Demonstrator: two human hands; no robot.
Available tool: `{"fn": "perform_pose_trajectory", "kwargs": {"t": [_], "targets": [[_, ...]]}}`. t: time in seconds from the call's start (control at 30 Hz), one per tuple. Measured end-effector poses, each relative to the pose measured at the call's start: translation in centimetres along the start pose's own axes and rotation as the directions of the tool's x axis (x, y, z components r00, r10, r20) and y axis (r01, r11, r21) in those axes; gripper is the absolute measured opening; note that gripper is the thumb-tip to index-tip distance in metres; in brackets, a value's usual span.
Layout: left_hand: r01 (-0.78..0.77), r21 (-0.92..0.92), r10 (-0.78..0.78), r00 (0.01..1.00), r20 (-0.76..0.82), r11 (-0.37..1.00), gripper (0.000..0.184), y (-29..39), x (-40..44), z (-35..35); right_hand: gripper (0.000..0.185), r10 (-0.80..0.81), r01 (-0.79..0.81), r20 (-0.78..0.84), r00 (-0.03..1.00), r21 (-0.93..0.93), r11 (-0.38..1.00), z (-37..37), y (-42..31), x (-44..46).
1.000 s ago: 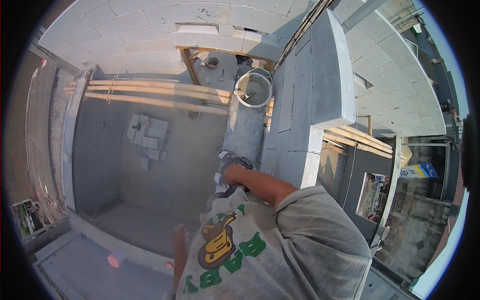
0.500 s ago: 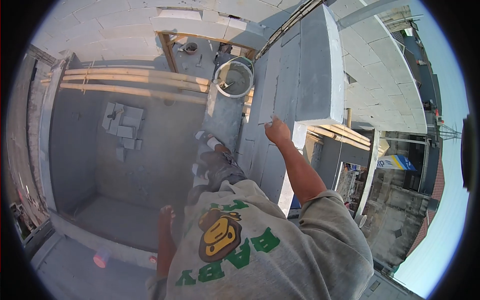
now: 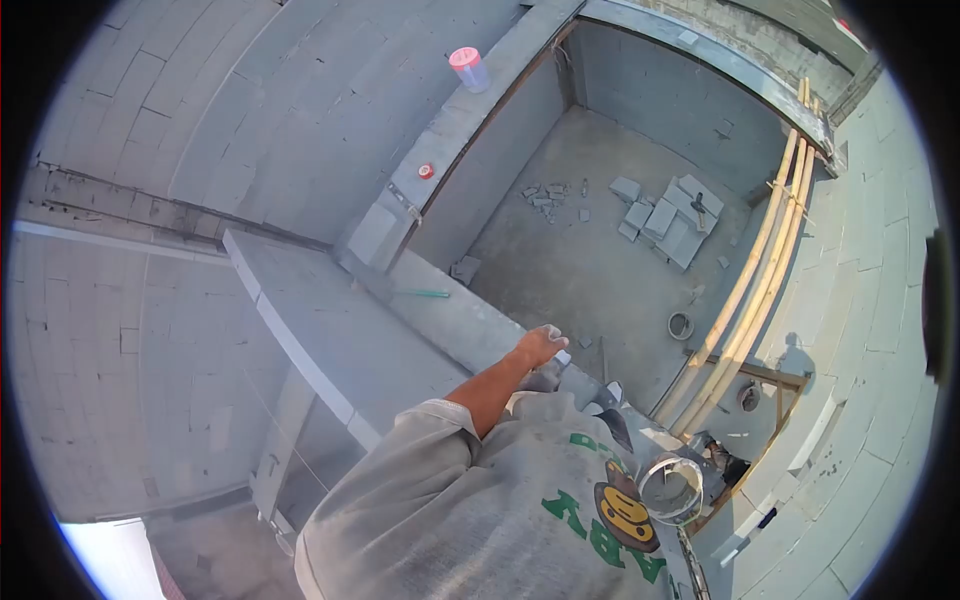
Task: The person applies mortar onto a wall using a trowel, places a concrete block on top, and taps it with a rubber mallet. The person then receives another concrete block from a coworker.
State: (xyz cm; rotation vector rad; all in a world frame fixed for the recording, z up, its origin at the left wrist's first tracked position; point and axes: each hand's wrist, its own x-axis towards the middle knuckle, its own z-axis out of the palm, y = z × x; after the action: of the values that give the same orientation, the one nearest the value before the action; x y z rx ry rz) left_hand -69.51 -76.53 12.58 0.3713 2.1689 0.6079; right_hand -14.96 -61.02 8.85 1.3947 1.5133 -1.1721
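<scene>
My left hand (image 3: 543, 345) reaches out low in front of me, near the top of the light-grey block wall (image 3: 470, 325). Its fingers are curled, with a whitish patch at the fingertips; what they hold, if anything, is hidden. A thin teal stick (image 3: 420, 293) lies on the wall top, left of the hand. Further along sit a small red round item (image 3: 426, 171) and a clear container with a pink lid (image 3: 468, 68). My right hand is out of the picture. A white-rimmed bucket (image 3: 672, 490) stands by my right side.
Below the wall lies a deep room with a concrete floor (image 3: 560, 270). A stack of pale blocks (image 3: 665, 220) with a hammer (image 3: 698, 203) on it and a bucket (image 3: 680, 325) are on that floor. Bamboo poles (image 3: 750, 290) span the right side.
The view has swung left, over the room and its far walls. My left hand has come forward from beside my body. My right hand, earlier at the wall top, has left the view.
</scene>
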Motion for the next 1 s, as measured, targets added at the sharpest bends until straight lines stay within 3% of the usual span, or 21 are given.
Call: {"fn": "perform_pose_trajectory", "kwargs": {"t": [0.17,0.3,0.4,0.47,0.57,0.63,0.7,0.73,0.8,0.83,0.9,0.93,1.0], "targets": [[0.304,-0.132,-0.327,0.915,-0.235,0.944,0.066,-9.3,-8.1,2.8,0.016,-0.023,0.037,-0.228,0.974,0.061,0.997,-19.9,-6.4,5.6],[0.567,-0.236,-0.614,0.740,-0.275,0.789,0.067,-17.0,-15.0,3.9,0.022,-0.140,0.191,-0.377,0.916,0.103,0.976,-27.1,-14.1,8.8],[0.668,-0.269,-0.719,0.622,-0.310,0.694,0.075,-20.7,-18.3,2.0,0.026,-0.295,0.306,-0.411,0.863,-0.041,0.951,-25.8,-19.8,11.0],[0.602,-0.287,-0.661,0.613,-0.432,0.745,0.081,-22.2,-19.4,-0.7,0.027,-0.465,0.495,-0.220,0.858,0.107,0.863,-20.7,-25.3,6.9],[0.573,-0.343,-0.653,0.515,-0.556,0.744,0.085,-20.4,-20.0,-7.9,0.024,-0.567,0.561,-0.064,0.821,-0.086,0.823,-14.2,-28.9,3.1],[0.543,-0.362,-0.630,0.464,-0.623,0.757,0.085,-21.0,-19.5,-11.3,0.023,-0.588,0.583,0.024,0.809,-0.170,0.795,-11.8,-28.5,3.9],[0.471,-0.417,-0.604,0.375,-0.703,0.777,0.085,-21.7,-19.2,-14.0,0.021,-0.425,0.445,0.144,0.893,-0.147,0.884,-10.3,-27.7,3.8],[0.470,-0.420,-0.607,0.375,-0.701,0.776,0.085,-21.9,-19.1,-14.8,0.021,-0.425,0.444,0.143,0.894,-0.151,0.883,-10.4,-26.0,5.5],[0.585,-0.267,-0.573,0.434,-0.695,0.766,0.087,-22.2,-19.0,-15.9,0.018,-0.359,0.347,-0.030,0.933,-0.196,0.917,-11.6,-21.9,10.0],[0.585,-0.260,-0.570,0.441,-0.693,0.768,0.087,-22.4,-19.2,-16.0,0.018,-0.352,0.340,-0.033,0.935,-0.191,0.921,-11.8,-22.9,8.3],[0.675,-0.166,-0.599,0.481,-0.641,0.719,0.076,-22.8,-19.7,-15.8,0.019,-0.163,0.163,-0.005,0.987,0.005,0.987,-12.8,-26.4,2.8],[0.673,-0.157,-0.596,0.492,-0.634,0.723,0.076,-23.6,-20.0,-16.2,0.019,-0.152,0.152,-0.011,0.988,0.010,0.988,-13.3,-25.7,3.6],[0.752,-0.366,-0.835,0.517,-0.188,0.548,0.067,-25.8,-21.7,-16.6,0.012,-0.118,0.134,-0.125,0.985,0.125,0.983,-15.3,-23.7,5.3]]}}
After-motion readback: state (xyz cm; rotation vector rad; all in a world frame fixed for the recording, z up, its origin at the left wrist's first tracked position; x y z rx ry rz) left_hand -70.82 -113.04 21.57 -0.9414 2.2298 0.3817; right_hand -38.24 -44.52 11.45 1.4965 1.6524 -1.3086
